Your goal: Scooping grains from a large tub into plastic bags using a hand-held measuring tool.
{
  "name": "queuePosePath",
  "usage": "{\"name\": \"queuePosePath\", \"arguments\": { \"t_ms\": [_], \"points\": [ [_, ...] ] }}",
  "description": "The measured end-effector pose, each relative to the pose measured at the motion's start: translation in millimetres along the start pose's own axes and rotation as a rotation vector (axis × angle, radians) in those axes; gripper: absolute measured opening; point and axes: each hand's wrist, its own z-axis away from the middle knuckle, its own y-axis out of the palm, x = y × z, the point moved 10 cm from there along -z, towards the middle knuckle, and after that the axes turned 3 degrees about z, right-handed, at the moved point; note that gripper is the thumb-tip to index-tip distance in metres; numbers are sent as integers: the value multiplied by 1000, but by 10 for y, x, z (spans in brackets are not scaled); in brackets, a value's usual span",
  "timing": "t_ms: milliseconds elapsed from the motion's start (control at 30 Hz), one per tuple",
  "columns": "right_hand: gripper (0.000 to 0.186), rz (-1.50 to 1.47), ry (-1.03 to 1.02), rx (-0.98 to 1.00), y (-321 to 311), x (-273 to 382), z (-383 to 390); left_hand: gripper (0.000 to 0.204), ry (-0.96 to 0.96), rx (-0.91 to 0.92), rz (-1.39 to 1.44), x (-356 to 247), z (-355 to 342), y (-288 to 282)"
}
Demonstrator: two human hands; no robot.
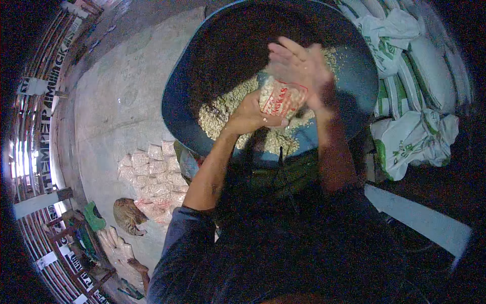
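Note:
A clear plastic bag (284,97) with red print, filled with pale beans, rests in my left hand (249,115), whose fingers and thumb close around its lower side. My right hand (305,66) is raised just beyond the bag, its fingers stretched out and somewhat blurred. Whether its palm touches the bag's top edge I cannot tell. Both hands are over a large, dark blue round tub (349,119). Loose pale beans (216,117) lie heaped across the bottom of the tub, partly hidden by my hands and forearms.
Several filled clear bags (152,169) lie in rows on the concrete floor (109,121) at left. Close by is a striped cat (129,215). White and green sacks (412,139) pile up right of the tub. Another person's hand (137,266) shows at lower left, near more bags (117,245).

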Motion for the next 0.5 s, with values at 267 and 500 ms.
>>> {"name": "queuePosePath", "arguments": {
  "t_ms": [267,500],
  "points": [
    [32,132,39,-222,-67,-118,390,68,172,-161,121,-109,58,-163],
    [33,925,-532,-251,315,887,556,71,131,-221,90,147,53,-125]
  ]
}}
